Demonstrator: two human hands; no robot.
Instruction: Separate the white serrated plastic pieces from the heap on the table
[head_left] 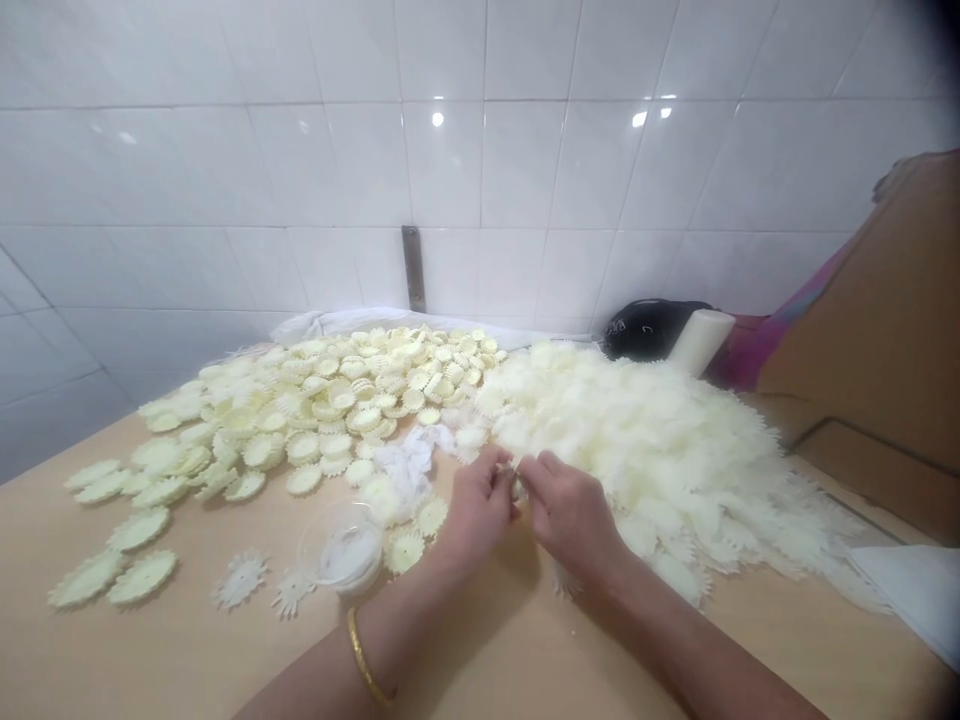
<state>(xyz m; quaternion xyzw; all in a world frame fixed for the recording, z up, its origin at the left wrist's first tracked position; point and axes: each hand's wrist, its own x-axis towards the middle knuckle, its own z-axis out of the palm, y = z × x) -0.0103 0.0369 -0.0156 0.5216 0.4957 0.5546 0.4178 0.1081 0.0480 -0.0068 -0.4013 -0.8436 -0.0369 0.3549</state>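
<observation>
Grip: left hand [480, 500] and right hand [570, 508] meet fingertip to fingertip, both apparently pinching a small pale piece [517, 487]; its outline is largely hidden by the fingers.
Piece: held just above the counter [187, 660], in front of the gap between the two heaps. Pulling unevenly from either side could tear or bend it, if it is as thin as it looks; a loose pinch could drop it.
Disc heap: toothed discs [360, 390] lie stacked and leaning at the left. A knock could slide the outer ones apart.
Soft heap: thin frilled sheets [615, 430] spread close beside the right hand. A sleeve-less forearm brushing them could drag some along; a dropped piece could be lost among them, the colours being so alike.
Bowl: clear bowl [360, 578] stands close to the left forearm, which wears a gold bangle [364, 655]. A sideways swing of that arm could tip it, or the bangle could catch its rim.
Spiked pieces: two flat spiked pieces [241, 580] lie left of the bowl; their slender points could fold if leaned on.
</observation>
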